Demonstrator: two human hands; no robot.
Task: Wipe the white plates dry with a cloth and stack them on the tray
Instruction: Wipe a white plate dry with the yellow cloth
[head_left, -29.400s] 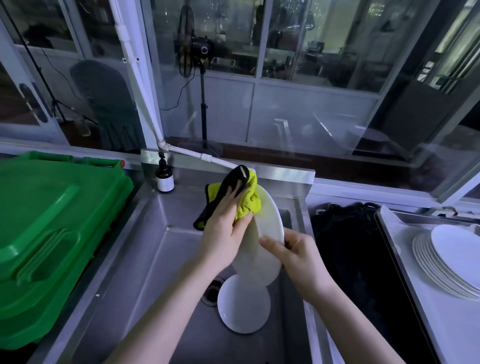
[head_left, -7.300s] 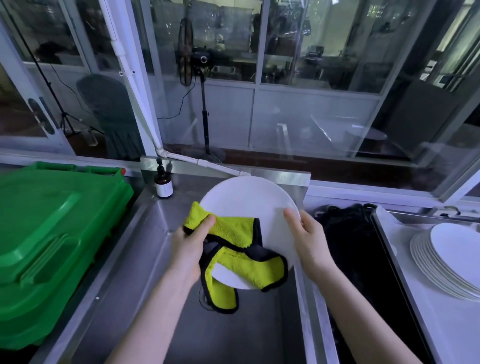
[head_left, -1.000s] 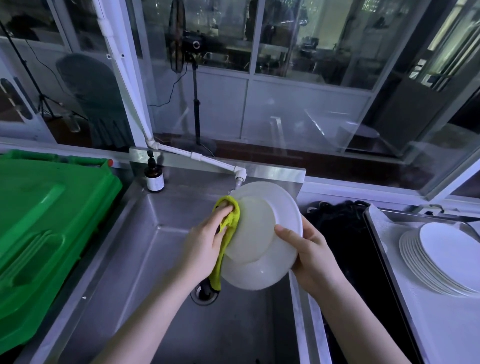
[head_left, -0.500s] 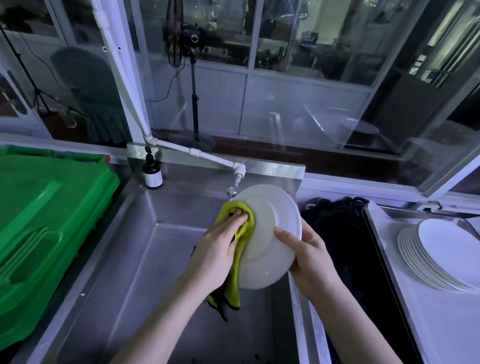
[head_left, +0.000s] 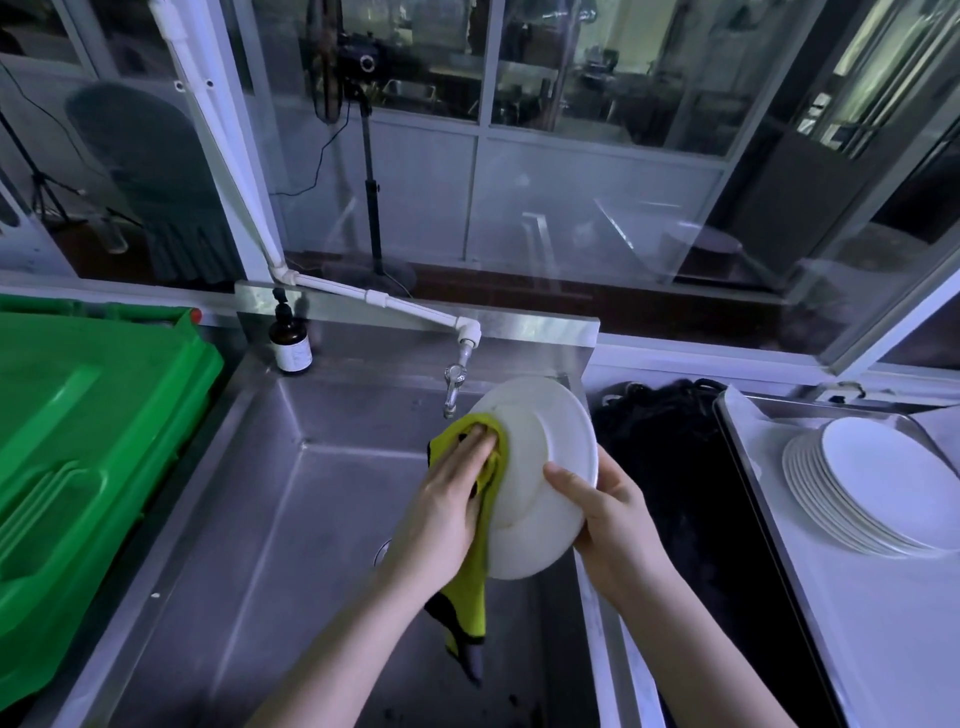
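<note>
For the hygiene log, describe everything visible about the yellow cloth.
The cloth is yellow-green with dark edging and looks like soft, plush microfibre. Its upper part is bunched flat between the left hand and the ringed underside of the tilted white plate, pressed there by straight fingers. The rest hangs loose below the palm, folded lengthwise and ending in a dark corner above the steel sink. Whether it is wet cannot be told.

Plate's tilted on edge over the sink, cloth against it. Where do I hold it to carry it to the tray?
Pinch the white plate by its right rim, coming from the right, where the right hand holds it: that edge is bare and faces the tray, while the left hand presses the yellow cloth on the left side.
</note>
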